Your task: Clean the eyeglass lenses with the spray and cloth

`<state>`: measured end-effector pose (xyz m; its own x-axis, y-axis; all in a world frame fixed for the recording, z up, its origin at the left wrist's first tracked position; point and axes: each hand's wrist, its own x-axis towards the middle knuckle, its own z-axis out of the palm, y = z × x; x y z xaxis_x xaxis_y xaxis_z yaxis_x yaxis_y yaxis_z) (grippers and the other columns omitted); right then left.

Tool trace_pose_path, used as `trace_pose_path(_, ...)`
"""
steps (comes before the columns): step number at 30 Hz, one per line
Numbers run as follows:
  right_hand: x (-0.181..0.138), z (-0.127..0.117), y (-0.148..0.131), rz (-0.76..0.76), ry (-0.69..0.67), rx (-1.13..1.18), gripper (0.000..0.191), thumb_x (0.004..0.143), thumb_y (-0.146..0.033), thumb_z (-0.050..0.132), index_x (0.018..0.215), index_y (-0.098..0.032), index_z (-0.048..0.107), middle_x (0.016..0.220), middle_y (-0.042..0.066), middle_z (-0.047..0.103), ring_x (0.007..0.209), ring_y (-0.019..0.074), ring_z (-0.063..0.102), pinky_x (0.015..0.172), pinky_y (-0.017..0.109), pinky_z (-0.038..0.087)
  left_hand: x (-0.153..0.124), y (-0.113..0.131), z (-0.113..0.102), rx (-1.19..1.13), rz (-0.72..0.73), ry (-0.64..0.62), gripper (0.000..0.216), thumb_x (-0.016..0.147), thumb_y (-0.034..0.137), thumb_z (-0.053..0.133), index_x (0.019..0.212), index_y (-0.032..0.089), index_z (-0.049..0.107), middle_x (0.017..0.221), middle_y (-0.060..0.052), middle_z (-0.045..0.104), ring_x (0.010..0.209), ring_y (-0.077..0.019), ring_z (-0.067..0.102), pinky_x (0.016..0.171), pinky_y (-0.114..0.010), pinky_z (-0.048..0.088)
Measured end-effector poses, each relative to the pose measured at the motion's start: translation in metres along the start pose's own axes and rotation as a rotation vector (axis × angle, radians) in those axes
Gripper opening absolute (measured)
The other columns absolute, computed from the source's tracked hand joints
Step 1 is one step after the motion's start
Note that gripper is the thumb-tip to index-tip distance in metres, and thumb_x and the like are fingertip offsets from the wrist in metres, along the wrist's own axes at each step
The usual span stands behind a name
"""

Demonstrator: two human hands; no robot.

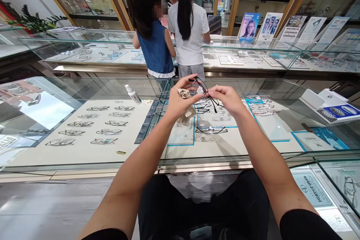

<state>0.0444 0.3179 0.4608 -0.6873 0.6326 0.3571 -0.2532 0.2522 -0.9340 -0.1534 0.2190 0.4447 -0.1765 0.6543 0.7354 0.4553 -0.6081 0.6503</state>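
Above the glass counter, my left hand [181,99] is closed round a crumpled beige cloth [184,93] and the near side of a pair of dark-framed eyeglasses [206,90]. Part of the cloth hangs below the palm. My right hand [226,99] pinches the same eyeglasses from the right with thumb and fingertips. One temple arm points down between the hands. A small white tag or patch shows at the lens. Beneath them, another pair of eyeglasses [211,130] lies at the counter.
Rows of eyeglasses [81,123] lie in the showcase to the left. A white spray bottle [133,94] stands on the glass. At right is a white display box [330,107]. Across the aisle, people stand by another showcase [112,54]. Brochure stands [270,26] line it.
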Motion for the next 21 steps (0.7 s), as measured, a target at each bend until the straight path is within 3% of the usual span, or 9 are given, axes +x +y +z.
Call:
trace_pose_path(9, 0.000, 0.002, 0.004, -0.025, 0.018, 0.010, 0.034, 0.074, -0.058, 0.094, 0.080, -0.025, 0.086, 0.090, 0.005, 0.085, 0.092, 0.0242, 0.075, 0.095, 0.042, 0.059, 0.001, -0.003, 0.002, -0.001, 0.021, -0.018, 0.075, 0.083, 0.060, 0.092, 0.145, 0.027, 0.065, 0.132, -0.013, 0.076, 0.119, -0.0278, 0.076, 0.098, -0.043, 0.065)
trace_pose_path(13, 0.002, 0.001, 0.006, -0.043, 0.100, 0.016, 0.036, 0.075, -0.060, 0.094, 0.084, -0.026, 0.087, 0.092, 0.004, 0.086, 0.095, 0.0249, 0.077, 0.099, 0.043, 0.059, -0.002, -0.006, 0.006, 0.024, 0.022, 0.129, 0.081, 0.081, 0.066, 0.092, 0.147, 0.030, 0.062, 0.130, -0.010, 0.075, 0.093, -0.0184, 0.076, 0.084, -0.033, 0.062)
trace_pose_path(16, 0.002, 0.003, 0.008, -0.101, 0.201, 0.010, 0.036, 0.078, -0.061, 0.093, 0.087, -0.026, 0.087, 0.096, 0.005, 0.087, 0.101, 0.0266, 0.078, 0.103, 0.044, 0.059, -0.006, 0.003, 0.010, 0.141, -0.008, 0.307, 0.050, 0.089, 0.063, 0.086, 0.120, 0.024, 0.075, 0.105, -0.005, 0.076, 0.079, -0.0142, 0.069, 0.076, -0.030, 0.057)
trace_pose_path(19, -0.003, 0.012, 0.010, -0.234, 0.275, -0.080, 0.032, 0.087, -0.058, 0.087, 0.090, -0.026, 0.086, 0.104, 0.007, 0.086, 0.105, 0.0272, 0.078, 0.101, 0.043, 0.060, -0.011, 0.019, 0.017, 0.197, -0.050, 0.247, 0.037, 0.095, 0.057, 0.081, 0.087, 0.020, 0.080, 0.084, -0.003, 0.076, 0.079, -0.0173, 0.069, 0.076, -0.032, 0.055)
trace_pose_path(21, -0.008, 0.021, 0.011, -0.334, 0.316, -0.217, 0.027, 0.096, -0.053, 0.079, 0.092, -0.027, 0.086, 0.110, 0.008, 0.085, 0.109, 0.0270, 0.077, 0.100, 0.043, 0.060, -0.014, 0.029, 0.023, 0.141, -0.087, 0.175, 0.035, 0.094, 0.055, 0.082, 0.087, 0.021, 0.084, 0.086, -0.004, 0.081, 0.082, -0.0191, 0.073, 0.080, -0.033, 0.057)
